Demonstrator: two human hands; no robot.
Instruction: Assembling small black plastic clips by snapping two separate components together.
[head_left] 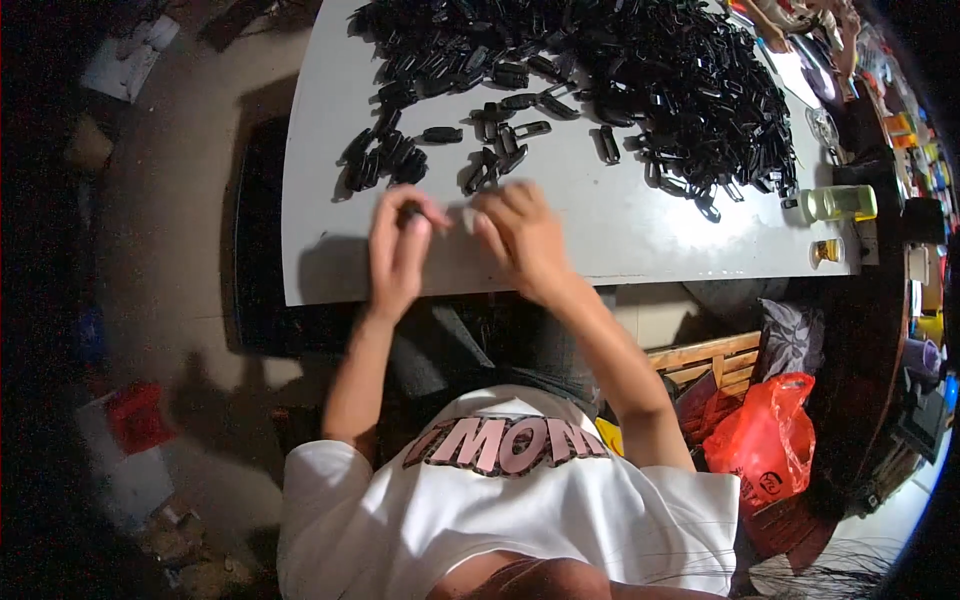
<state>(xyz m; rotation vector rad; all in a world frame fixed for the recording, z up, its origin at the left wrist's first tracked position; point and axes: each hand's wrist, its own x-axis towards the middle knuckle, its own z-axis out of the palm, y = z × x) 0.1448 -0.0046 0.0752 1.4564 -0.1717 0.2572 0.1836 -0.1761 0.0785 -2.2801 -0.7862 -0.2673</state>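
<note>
My left hand [397, 245] is curled at the near part of the white table [590, 235], its fingers closed round a small black plastic piece [408, 212]. Just to its right, my right hand [522, 238] has bent fingers, smeared by motion; whether anything sits in them cannot be made out. The hands are slightly apart. Beyond my left hand lies a small cluster of black plastic pieces [380, 160], long and clip-like. Past my right hand, more loose black pieces [495, 160] lie scattered, some with open oblong frames.
A large heap of black plastic pieces [680, 90] covers the table's far and right side. Near the right edge lie a greenish clear bottle [840, 203] and a small yellow-labelled container [827, 252]. A red plastic bag [768, 430] rests on a wooden seat [735, 350] below.
</note>
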